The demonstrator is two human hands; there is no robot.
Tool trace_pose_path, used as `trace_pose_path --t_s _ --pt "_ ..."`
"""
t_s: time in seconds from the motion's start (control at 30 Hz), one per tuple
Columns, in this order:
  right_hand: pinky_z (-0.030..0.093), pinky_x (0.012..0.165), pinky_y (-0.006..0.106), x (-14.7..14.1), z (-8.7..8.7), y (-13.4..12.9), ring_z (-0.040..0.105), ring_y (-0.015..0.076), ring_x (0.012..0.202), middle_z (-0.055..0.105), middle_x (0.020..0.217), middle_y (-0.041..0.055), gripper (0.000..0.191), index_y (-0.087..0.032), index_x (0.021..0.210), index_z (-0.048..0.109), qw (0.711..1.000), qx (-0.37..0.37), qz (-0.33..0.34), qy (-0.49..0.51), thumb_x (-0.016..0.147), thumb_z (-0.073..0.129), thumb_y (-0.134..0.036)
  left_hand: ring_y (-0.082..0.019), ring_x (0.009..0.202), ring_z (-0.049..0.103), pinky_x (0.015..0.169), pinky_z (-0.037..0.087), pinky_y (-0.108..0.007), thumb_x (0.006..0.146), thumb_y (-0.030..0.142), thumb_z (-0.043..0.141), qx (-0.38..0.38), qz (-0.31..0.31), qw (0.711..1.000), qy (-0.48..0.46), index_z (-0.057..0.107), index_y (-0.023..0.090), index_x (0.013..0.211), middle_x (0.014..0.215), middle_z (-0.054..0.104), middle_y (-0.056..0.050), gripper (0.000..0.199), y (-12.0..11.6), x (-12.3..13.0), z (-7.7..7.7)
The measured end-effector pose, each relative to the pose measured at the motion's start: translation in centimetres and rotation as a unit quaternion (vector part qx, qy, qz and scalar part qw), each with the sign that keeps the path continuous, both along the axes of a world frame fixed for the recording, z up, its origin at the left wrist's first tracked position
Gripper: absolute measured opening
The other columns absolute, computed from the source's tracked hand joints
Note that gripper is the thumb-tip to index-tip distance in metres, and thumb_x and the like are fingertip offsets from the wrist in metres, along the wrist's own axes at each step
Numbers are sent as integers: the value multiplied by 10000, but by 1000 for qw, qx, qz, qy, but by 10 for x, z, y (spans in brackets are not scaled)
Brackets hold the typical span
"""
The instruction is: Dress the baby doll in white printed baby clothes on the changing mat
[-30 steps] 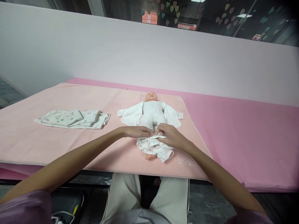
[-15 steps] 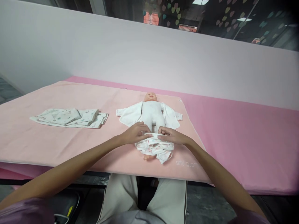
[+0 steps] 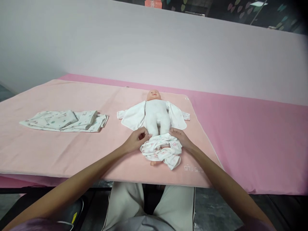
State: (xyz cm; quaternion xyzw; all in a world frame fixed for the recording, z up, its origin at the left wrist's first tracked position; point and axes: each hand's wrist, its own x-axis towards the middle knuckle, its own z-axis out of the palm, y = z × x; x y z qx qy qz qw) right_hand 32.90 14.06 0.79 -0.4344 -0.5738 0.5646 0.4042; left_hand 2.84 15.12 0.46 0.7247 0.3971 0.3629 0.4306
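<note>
A baby doll (image 3: pixel 157 110) lies on its back with its head away from me. Its white cloth body shows between the spread fronts of a small open shirt (image 3: pixel 134 117), whose sleeves cover its arms. Bunched printed baby trousers (image 3: pixel 158 149) surround its lower legs, and one bare foot (image 3: pixel 156 163) pokes out below. At the left end of the waistband, my left hand (image 3: pixel 137 138) pinches the cloth between thumb and fingers. My right hand (image 3: pixel 181 137) grips the waistband's right end, its thumb partly hidden.
Folded printed cloth (image 3: pixel 64 121) lies to the left on a peach mat (image 3: pixel 91 160). Pink covering (image 3: pixel 252 138) extends under and right of the mat. A pale wall (image 3: pixel 168 51) rises behind the table. My legs (image 3: pixel 127 202) are below the front edge.
My hands have moved apart from the middle of the waistband to its two sides, stretching it wider. The view has tilted slightly downward.
</note>
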Motion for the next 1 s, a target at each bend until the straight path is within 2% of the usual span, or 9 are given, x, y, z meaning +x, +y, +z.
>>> trace_pose_path --t_s 0.1,0.2,0.3,0.43,0.57,0.7,0.8,0.9,1.0 --pt "346 714 331 -13 20 -2 425 168 704 456 698 -19 475 -225 691 445 977 154 -18 -147 962 652 -555 -190 895 532 837 444 -334 991 458 665 115 -8 992 54 650 214 967 953 620 -37 246 -5 8 13" --pt "367 836 368 -28 36 -5 498 198 775 534 688 -8 420 -225 701 461 914 258 -53 -309 1001 622 -471 -249 1065 518 1007 426 -419 959 449 704 178 -72 973 125 718 246 1111 1151 637 -79 254 -3 16 27" --pt "367 796 359 -37 41 -5 516 208 781 578 702 1 409 -230 718 464 893 260 -75 -360 1019 595 -475 -249 1041 519 990 437 -414 952 467 703 160 -91 975 121 718 230 1024 1127 643 -76 248 6 22 31" --pt "327 688 332 -26 31 0 481 196 726 513 660 -11 498 -231 693 461 913 183 -95 -353 996 591 -604 -179 843 532 773 451 -315 1007 509 617 30 -40 998 28 623 204 865 940 623 -34 336 11 15 24" --pt "285 646 317 -8 12 8 394 151 649 435 648 -36 524 -222 668 453 967 94 -31 -235 952 648 -616 -141 754 516 686 414 -272 975 517 663 -9 49 999 -17 545 194 759 829 583 -3 406 6 8 11" --pt "381 657 314 -13 -2 12 493 170 665 542 689 -23 391 -232 712 562 994 -85 -15 73 843 767 -539 -138 655 512 625 400 -272 935 591 690 -120 73 985 -98 540 194 701 687 551 11 485 5 15 3" --pt "493 720 355 -31 -4 12 632 238 766 659 754 12 297 -243 822 676 952 -183 -42 241 786 773 -522 -208 698 651 669 506 -325 903 676 677 -325 29 910 -254 674 184 861 746 681 -44 494 5 21 4" --pt "532 721 370 -49 -2 14 670 263 802 680 749 19 296 -243 834 689 937 -198 -58 280 768 788 -514 -320 896 759 831 588 -433 902 739 618 -441 -48 831 -337 735 156 1100 928 787 -132 626 3 23 7" --pt "519 672 360 -55 0 18 642 242 749 660 731 17 328 -244 796 652 954 -165 -56 245 779 801 -535 -358 982 770 895 591 -480 898 752 610 -449 -55 821 -347 740 171 1150 995 805 -149 647 3 18 7"
